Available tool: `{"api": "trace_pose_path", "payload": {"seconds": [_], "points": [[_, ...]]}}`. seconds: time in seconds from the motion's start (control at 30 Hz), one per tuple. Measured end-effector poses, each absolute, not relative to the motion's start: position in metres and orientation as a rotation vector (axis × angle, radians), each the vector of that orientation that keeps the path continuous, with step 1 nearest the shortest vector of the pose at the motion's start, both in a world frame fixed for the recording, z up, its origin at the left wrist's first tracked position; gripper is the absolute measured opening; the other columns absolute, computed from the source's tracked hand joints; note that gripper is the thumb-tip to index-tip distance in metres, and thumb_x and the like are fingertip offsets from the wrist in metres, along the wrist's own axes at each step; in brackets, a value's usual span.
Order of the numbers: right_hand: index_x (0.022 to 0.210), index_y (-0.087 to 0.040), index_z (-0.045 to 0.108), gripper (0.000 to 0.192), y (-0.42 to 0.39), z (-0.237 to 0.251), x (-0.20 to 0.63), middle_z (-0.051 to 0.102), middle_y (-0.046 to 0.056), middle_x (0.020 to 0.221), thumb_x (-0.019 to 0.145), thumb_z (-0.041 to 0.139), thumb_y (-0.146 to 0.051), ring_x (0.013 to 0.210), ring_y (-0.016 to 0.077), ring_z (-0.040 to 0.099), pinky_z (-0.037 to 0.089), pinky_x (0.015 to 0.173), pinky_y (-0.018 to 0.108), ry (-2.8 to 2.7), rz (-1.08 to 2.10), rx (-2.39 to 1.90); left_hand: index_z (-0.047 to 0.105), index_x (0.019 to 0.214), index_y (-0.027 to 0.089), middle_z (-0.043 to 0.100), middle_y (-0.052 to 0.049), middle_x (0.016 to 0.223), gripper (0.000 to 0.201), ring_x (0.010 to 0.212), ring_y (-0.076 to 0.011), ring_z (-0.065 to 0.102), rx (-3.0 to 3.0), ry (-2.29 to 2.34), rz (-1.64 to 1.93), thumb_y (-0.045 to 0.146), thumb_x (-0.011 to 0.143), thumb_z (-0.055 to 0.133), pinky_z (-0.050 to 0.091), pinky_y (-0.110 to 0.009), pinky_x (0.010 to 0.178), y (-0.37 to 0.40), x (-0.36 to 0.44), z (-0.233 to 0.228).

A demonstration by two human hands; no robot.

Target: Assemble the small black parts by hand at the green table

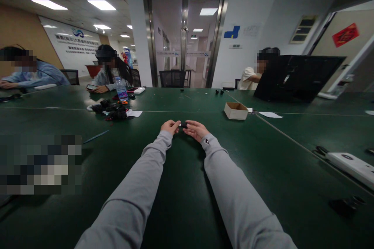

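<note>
Both my arms reach forward in grey sleeves over the dark green table [181,186]. Between my fingertips is a small black piece [184,125] with a light or white bit at its left end; it is too small to name. My left hand [169,126] pinches the light end between thumb and fingers. On the other side, my right hand [196,129] has its thumb and fingers closed on the black part. The fingers cover much of the piece, and it is held a little above the tabletop.
An open cardboard box [236,112] stands ahead to the right. A bottle [121,89] and a heap of black items [109,109] are ahead left. A white power strip [352,167] lies right, near a black monitor [298,78]. Several people sit across the table.
</note>
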State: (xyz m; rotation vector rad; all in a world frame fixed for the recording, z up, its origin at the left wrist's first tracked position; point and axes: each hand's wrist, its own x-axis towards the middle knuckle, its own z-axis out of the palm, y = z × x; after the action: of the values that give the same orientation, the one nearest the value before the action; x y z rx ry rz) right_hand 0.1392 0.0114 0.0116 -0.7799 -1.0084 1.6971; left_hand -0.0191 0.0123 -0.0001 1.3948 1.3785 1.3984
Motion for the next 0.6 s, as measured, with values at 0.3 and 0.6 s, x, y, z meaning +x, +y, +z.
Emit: {"api": "trace_pose_path", "payload": {"seconds": [0.3, 0.6], "points": [[0.093, -0.014, 0.058, 0.029, 0.011, 0.012, 0.14, 0.066, 0.006, 0.084, 0.068, 0.058, 0.0, 0.071, 0.0159, 0.066, 0.055, 0.071, 0.029, -1.035, 1.713, -0.733, 0.05, 0.057, 0.017, 0.053, 0.002, 0.045, 0.038, 0.039, -0.0082, 0.048, 1.483, 1.553, 1.314, 0.054, 0.067, 0.055, 0.04, -0.02, 0.045, 0.008, -0.021, 0.005], [0.091, -0.014, 0.059, 0.029, 0.009, 0.013, 0.14, 0.064, 0.006, 0.083, 0.067, 0.059, 0.002, 0.074, 0.0167, 0.066, 0.055, 0.074, 0.031, -1.047, 1.717, -0.706, 0.053, 0.054, 0.017, 0.053, 0.001, 0.044, 0.043, 0.037, -0.0088, 0.047, 1.501, 1.648, 1.246, 0.056, 0.07, 0.047, 0.038, -0.021, 0.044, 0.003, -0.021, 0.012]]}}
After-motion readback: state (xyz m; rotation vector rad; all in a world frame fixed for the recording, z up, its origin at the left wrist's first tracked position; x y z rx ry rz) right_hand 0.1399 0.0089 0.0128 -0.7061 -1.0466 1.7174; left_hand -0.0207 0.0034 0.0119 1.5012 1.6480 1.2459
